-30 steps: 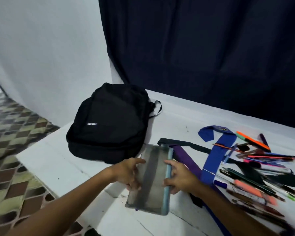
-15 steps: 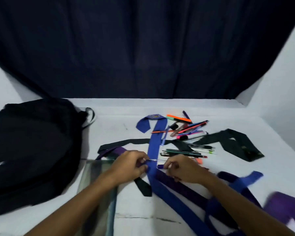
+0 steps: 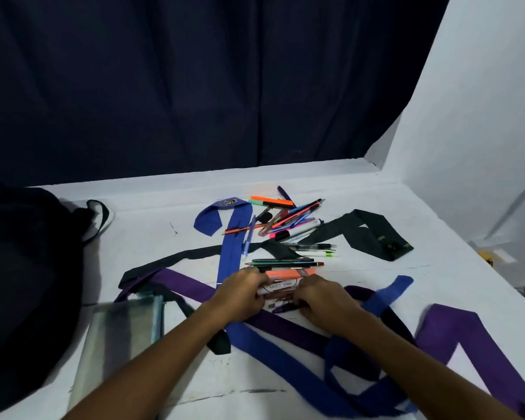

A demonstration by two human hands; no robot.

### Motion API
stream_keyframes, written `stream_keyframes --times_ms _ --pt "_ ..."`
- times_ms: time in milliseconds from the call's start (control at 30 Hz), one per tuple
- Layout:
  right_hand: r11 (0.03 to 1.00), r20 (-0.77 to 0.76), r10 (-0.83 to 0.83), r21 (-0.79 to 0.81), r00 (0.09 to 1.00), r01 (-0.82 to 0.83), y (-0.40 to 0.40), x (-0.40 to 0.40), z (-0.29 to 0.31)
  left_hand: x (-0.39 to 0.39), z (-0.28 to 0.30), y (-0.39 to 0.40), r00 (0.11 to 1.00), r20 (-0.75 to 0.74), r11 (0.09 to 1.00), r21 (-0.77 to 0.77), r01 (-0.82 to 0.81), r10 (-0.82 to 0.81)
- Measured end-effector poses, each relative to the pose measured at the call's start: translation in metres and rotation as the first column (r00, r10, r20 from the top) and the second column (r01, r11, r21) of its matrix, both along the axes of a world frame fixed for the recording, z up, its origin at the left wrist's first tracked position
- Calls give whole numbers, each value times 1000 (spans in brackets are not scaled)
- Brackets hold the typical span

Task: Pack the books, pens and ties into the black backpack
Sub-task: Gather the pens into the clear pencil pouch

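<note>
While still unpacked, black backpack (image 3: 28,283) slumped at far left of bench (image 3: 437,237), probably parked within reach for loading. Left hand (image 3: 243,294) and right hand (image 3: 323,298), fingers curled, gathering pens (image 3: 281,287) into one bundle. Remaining pens scattered beyond; ties (image 3: 234,237) lying loose, tangled.

Single head-worn view, wide-angle, looking forward and down over white counter (image 3: 361,353) from near edge; close above both forearms, dark curtain (image 3: 194,86) backing far side, backpack (image 3: 22,283) cropped at left.
</note>
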State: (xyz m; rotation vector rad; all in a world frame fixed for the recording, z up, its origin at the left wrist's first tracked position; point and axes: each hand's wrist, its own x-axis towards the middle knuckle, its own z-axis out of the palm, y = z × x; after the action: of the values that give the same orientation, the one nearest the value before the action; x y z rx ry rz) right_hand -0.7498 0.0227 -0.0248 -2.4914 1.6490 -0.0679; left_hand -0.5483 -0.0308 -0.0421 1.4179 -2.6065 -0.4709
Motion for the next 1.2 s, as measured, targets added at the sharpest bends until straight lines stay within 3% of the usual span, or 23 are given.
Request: stream_keyframes --times_ms 167,267,300,367,433,500,533,567,633,700,767,1067,1133,1200 --pt "999 -40 29 23 999 -29 -6 1 -6 4 9 -10 998 -62 989 143 31 -22" --pt "996 -17 91 6 996 -91 -7 -2 -6 8 15 -13 991 -121 983 179 -36 58" --pt "994 45 110 -6 993 -110 -7 -4 -4 10 16 -14 983 -155 979 192 -71 102" --pt "998 315 60 12 947 -68 -4 -8 4 15 19 -18 953 -236 967 210 -141 190" --pt "1000 622 -17 12 783 12 -2 -11 19 16 23 -18 904 -333 953 230 -198 269" --pt "994 770 -24 -49 638 96 2 -16 35 12 26 -16 865 -392 941 249 -228 313" --pt "991 743 9 -97 669 94 5 -19 42 10 26 -15 857 -402 939 255 -233 322" --pt "988 638 53 -143 768 50 7 -20 47 7 24 -14 861 -393 938 257 -234 322" --pt "985 237 126 -148 963 -92 11 -19 44 0 17 -13 886 -341 937 265 -229 313" --pt "985 -107 149 -74 983 -157 10 -9 29 -7 13 -12 913 -274 936 270 -227 301" --pt "986 -264 148 -38 953 -163 9 0 11 -15 11 -11 942 -221 949 248 -195 252" --pt "983 -344 84 -127 935 -135 15 19 -8 -27 12 -15 993 -76 979 189 -75 91" --pt "961 -261 101 -225 960 -163 17 18 -6 -22 17 -16 987 -118 977 196 -83 108" --pt "898 -148 134 -401 980 -183 14 13 -1 -13 22 -19 945 -251 955 258 -144 210"
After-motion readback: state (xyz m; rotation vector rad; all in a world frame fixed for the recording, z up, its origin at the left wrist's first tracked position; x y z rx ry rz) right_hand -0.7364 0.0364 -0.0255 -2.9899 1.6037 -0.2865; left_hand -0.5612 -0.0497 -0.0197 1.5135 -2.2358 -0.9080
